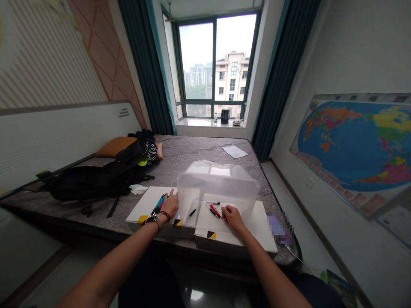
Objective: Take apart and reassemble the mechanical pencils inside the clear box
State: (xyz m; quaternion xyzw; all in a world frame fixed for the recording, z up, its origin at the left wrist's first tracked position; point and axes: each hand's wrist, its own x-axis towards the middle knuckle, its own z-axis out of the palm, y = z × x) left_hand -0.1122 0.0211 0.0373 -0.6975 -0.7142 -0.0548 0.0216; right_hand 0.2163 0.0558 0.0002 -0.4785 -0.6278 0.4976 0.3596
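Observation:
A clear plastic box point(221, 184) rests on two white cartons, its near side facing me. Several pens show at its front: a black pen point(192, 213) on the left and a red pen point(214, 209) alongside dark ones nearer the middle. My right hand point(233, 218) is just right of the red pen, fingers curled in; whatever they may hold is hidden. On the left carton point(144, 201), my left hand point(171, 204) lies with fingers stretched forward, close by the box's left wall. Teal, pink and dark pens point(159, 204) lie beside that hand's left edge, partly covered by the wrist.
The cartons stand at the near edge of a grey mattress point(192, 147). A black backpack point(90, 179) and an orange cushion point(115, 146) lie left. White paper point(235, 152) sits farther back. A blurred phone-like object point(279, 229) with a cable is at the right edge.

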